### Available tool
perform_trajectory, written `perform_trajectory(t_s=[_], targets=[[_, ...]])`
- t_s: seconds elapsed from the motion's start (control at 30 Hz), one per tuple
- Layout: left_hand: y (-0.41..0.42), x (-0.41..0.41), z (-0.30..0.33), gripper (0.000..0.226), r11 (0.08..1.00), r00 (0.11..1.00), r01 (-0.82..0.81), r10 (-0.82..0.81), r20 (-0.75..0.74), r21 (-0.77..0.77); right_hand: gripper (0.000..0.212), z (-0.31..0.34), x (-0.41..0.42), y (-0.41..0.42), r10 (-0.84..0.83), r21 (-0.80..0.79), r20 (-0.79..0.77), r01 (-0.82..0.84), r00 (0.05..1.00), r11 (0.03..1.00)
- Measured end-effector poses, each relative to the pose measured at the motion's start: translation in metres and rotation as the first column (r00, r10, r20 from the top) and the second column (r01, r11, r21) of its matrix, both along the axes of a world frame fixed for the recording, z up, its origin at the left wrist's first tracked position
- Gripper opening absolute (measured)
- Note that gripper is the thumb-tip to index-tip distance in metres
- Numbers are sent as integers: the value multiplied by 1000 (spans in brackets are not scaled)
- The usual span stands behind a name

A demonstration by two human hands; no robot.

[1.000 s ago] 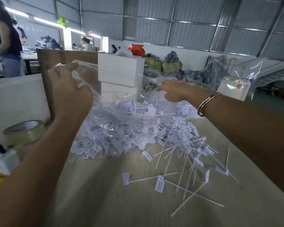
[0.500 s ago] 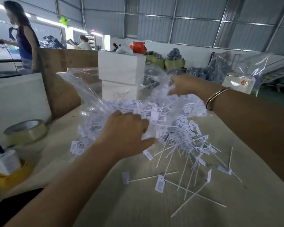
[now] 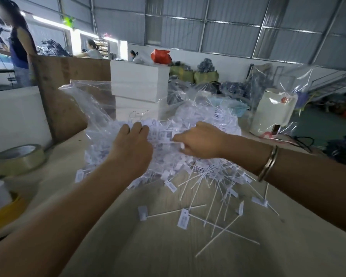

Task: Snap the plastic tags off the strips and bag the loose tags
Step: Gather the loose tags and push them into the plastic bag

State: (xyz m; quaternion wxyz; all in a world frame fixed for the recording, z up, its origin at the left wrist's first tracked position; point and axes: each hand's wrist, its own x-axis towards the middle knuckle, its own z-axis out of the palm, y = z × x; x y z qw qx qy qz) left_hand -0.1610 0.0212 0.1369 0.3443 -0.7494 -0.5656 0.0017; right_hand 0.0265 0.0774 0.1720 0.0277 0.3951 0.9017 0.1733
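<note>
A clear plastic bag [image 3: 92, 100] lies crumpled over a big heap of white plastic tags [image 3: 214, 120] in the middle of the wooden table [image 3: 148, 252]. My left hand [image 3: 131, 148] rests on the bagged heap, fingers curled into the plastic and tags. My right hand [image 3: 200, 141] is just to its right, with a white tag pinched at its fingertips. Loose tags with thin white stems [image 3: 208, 188] spill from the heap toward me, several lying singly on the bare wood [image 3: 183, 217].
A roll of clear tape [image 3: 18, 158] sits at the left, with a white and yellow object [image 3: 0, 200] nearer me. White boxes [image 3: 139, 84] stand stacked behind the heap. A white appliance [image 3: 272, 110] under plastic stands at the right. People work in the background.
My right hand came down from the far side of the bag to the heap's middle and now pinches a tag. My left hand moved up and forward onto the bagged heap.
</note>
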Motion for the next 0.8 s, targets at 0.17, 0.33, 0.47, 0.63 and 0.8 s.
perform_trajectory(t_s=[0.17, 0.33, 0.47, 0.63, 0.8], targets=[[-16, 11, 10, 19, 853, 851, 522, -522, -57, -32, 27, 23, -17, 34, -89, -302, -400, -39, 912, 953], [-20, 2, 45, 25, 843, 807, 535, -526, 268, 45, 46, 0, -18, 70, -312, -372, 1, 289, 950, 882], [-6, -32, 68, 43, 937, 868, 349, -337, 364, 33, 61, 41, 21, 61, -234, -490, -32, 189, 972, 851], [6, -31, 76, 30, 900, 769, 165, -373, 519, 403, 25, 77, 68, 41, -267, -366, -797, -82, 542, 927], [-28, 20, 36, 47, 857, 759, 363, -500, 418, 366, 26, 42, 119, 26, -227, -235, -967, -63, 114, 970]])
